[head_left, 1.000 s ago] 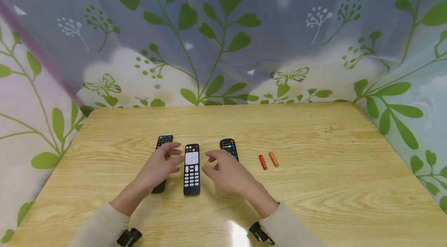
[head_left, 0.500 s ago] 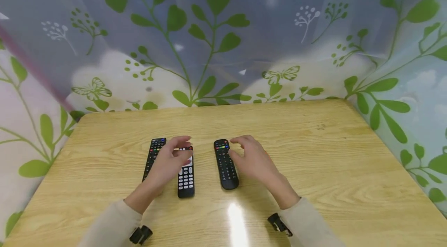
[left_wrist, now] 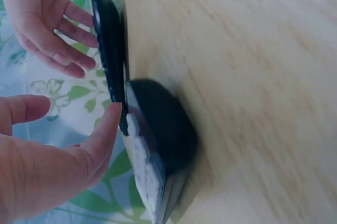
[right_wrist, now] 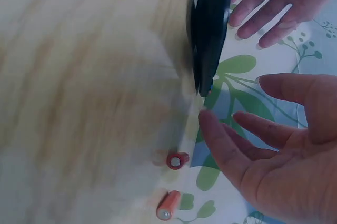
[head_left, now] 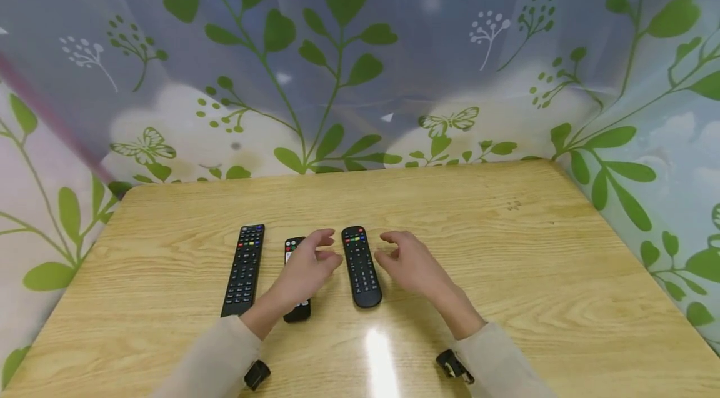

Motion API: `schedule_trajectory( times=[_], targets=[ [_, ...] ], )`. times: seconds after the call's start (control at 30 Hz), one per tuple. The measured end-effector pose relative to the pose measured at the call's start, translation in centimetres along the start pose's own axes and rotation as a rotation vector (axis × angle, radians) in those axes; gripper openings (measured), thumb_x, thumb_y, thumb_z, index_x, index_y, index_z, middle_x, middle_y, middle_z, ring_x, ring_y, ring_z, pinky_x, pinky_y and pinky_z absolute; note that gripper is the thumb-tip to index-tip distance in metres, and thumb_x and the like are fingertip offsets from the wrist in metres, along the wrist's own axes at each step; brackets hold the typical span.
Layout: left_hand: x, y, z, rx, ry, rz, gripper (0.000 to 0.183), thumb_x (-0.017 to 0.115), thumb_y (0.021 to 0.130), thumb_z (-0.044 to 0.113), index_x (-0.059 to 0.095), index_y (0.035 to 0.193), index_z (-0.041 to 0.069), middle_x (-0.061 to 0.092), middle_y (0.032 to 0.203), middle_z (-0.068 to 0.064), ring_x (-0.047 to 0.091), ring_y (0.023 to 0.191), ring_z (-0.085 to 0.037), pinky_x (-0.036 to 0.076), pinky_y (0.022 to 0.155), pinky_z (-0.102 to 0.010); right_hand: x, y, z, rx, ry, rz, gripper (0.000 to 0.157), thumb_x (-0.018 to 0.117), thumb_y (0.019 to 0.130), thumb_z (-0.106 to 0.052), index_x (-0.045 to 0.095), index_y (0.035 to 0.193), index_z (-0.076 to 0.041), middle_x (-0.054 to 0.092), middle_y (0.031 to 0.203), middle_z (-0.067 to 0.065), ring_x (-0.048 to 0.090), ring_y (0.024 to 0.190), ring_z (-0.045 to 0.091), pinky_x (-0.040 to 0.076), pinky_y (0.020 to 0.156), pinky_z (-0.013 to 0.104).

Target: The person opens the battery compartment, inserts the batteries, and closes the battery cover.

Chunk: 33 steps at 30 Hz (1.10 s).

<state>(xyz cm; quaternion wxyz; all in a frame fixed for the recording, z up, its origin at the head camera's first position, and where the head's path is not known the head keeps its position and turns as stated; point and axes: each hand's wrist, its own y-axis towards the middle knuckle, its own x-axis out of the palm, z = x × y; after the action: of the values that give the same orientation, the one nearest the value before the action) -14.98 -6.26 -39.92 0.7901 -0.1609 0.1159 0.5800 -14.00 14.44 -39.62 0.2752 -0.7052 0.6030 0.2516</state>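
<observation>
Three black TV remotes lie side by side on the wooden table. Over the middle remote [head_left: 298,313], which has white buttons, my left hand [head_left: 306,273] covers most of its length in the head view. The thumb and fingers of that hand are loosely bent, with nothing between them. To its right is a round-ended remote [head_left: 361,267] with coloured keys near its top. My right hand [head_left: 416,265] hovers just beyond that remote's right side, relaxed and holding nothing. In the right wrist view, a red battery [right_wrist: 177,161] and an orange battery [right_wrist: 168,205] lie below the right hand.
The left remote [head_left: 244,270] lies at a slight slant, partly behind the left sleeve [head_left: 216,354]. Behind the wooden table [head_left: 506,248] hangs a leaf-patterned curtain [head_left: 349,73]. Both wrists wear small black cameras. In the head view the right hand hides the batteries.
Both hands have shifted right, from either side of the middle remote to either side of the right one. The head view has turned slightly, and the batteries are now hidden in it.
</observation>
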Motion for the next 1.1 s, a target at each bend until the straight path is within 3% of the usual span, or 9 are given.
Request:
schedule_trajectory(
  times=[0.33, 0.43, 0.6, 0.7, 0.8, 1.1],
  targets=[
    [1.3, 0.7, -0.3, -0.088, 0.034, -0.002, 0.057, 0.056, 0.091, 0.008, 0.035, 0.141, -0.007, 0.049, 0.129, -0.021, 0.053, 0.116, -0.034, 0.049, 0.092, -0.043, 1.2, 0.2, -0.2, 0.017, -0.012, -0.090, 0.046, 0.062, 0.093, -0.020, 0.053, 0.128, 0.009, 0.064, 0.110, 0.016, 0.062, 0.101, 0.026, 0.051, 0.087, 0.042],
    [1.5, 0.8, -0.3, -0.102, 0.044, 0.004, 0.056, 0.056, 0.090, 0.008, 0.036, 0.140, -0.007, 0.051, 0.127, -0.021, 0.055, 0.114, -0.033, 0.049, 0.091, -0.042, 1.4, 0.2, -0.3, 0.040, -0.031, -0.122, 0.041, 0.063, 0.093, -0.021, 0.058, 0.123, 0.007, 0.066, 0.102, 0.012, 0.062, 0.093, 0.022, 0.052, 0.081, 0.039],
    [1.8, 1.2, -0.6, -0.156, -0.101, -0.019, 0.056, 0.054, 0.091, 0.005, 0.032, 0.140, -0.012, 0.050, 0.121, -0.022, 0.059, 0.098, -0.028, 0.056, 0.078, -0.035, 1.8, 0.2, -0.4, 0.002, -0.025, -0.176, 0.022, 0.063, 0.093, -0.016, 0.066, 0.105, 0.002, 0.064, 0.079, 0.002, 0.056, 0.067, 0.013, 0.047, 0.060, 0.028],
    [2.0, 1.5, -0.7, -0.182, -0.161, -0.035, 0.055, 0.052, 0.092, 0.004, 0.031, 0.139, -0.014, 0.049, 0.119, -0.022, 0.059, 0.091, -0.026, 0.057, 0.074, -0.032, 2.2, 0.3, -0.5, -0.033, -0.005, -0.192, 0.016, 0.062, 0.093, -0.014, 0.068, 0.099, 0.000, 0.062, 0.072, -0.001, 0.053, 0.060, 0.010, 0.044, 0.054, 0.026],
    [2.2, 1.7, -0.8, -0.188, -0.159, -0.042, 0.051, 0.051, 0.091, 0.000, 0.034, 0.137, -0.016, 0.049, 0.119, -0.023, 0.060, 0.093, -0.025, 0.057, 0.074, -0.032, 2.4, 0.2, -0.5, -0.040, 0.013, -0.197, 0.016, 0.061, 0.093, -0.013, 0.067, 0.101, 0.000, 0.063, 0.073, 0.000, 0.053, 0.061, 0.010, 0.045, 0.054, 0.026],
    [2.3, 1.5, -0.8, -0.194, -0.229, -0.067, 0.047, 0.051, 0.087, -0.014, 0.039, 0.133, -0.016, 0.051, 0.114, -0.024, 0.063, 0.091, -0.027, 0.057, 0.075, -0.033, 2.4, 0.0, -0.6, -0.023, 0.017, -0.196, 0.029, 0.061, 0.094, -0.013, 0.061, 0.117, 0.005, 0.068, 0.095, 0.008, 0.061, 0.083, 0.013, 0.052, 0.074, 0.034]
  ],
)
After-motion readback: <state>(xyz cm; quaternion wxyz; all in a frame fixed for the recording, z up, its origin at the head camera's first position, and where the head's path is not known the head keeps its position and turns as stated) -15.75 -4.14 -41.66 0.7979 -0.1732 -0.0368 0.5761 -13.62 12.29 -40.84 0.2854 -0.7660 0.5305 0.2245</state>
